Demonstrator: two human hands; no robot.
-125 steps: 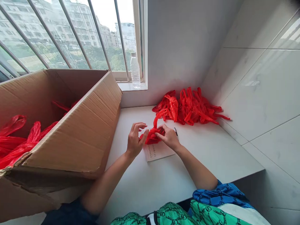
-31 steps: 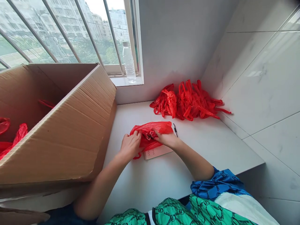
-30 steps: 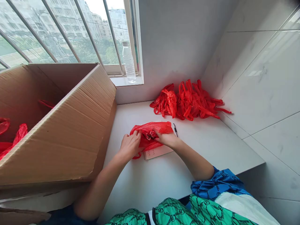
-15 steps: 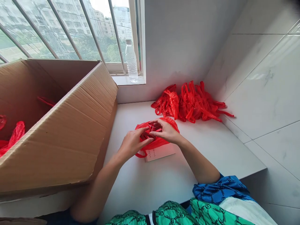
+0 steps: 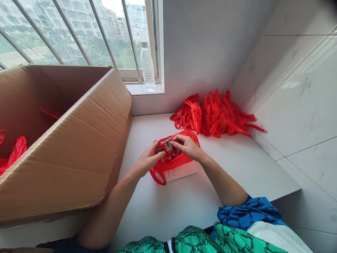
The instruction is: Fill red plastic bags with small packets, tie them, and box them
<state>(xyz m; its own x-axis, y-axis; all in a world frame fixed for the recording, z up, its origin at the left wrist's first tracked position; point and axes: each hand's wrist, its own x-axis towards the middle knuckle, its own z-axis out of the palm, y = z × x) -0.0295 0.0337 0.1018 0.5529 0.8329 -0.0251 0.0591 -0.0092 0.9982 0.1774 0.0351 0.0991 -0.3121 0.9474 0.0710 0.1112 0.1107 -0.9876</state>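
Observation:
A small red packet [image 5: 169, 146] with dark and white printing lies flat between my two hands, over the opened red plastic bag [image 5: 181, 161]. My left hand [image 5: 150, 157] is closed on the packet's left edge, thumb in front. My right hand [image 5: 187, 147] pinches its right side. Beneath the packet, more shiny red wrapping shows in the bag, but I cannot make out what it is. One handle of the bag droops toward me at the left. A pale printed card or booklet [image 5: 181, 171] lies on the table, partly under the bag.
A large open cardboard box [image 5: 79, 147] with red bags inside stands at the left. A heap of red plastic bags [image 5: 216, 114] lies against the back wall. On the sill of the barred window stands a clear bottle [image 5: 147, 68]. The white table [image 5: 231, 168] ends at the right.
The packet has turned so its printed face shows between my hands. My left hand has shifted slightly left, and the bag's handle hangs lower and wider.

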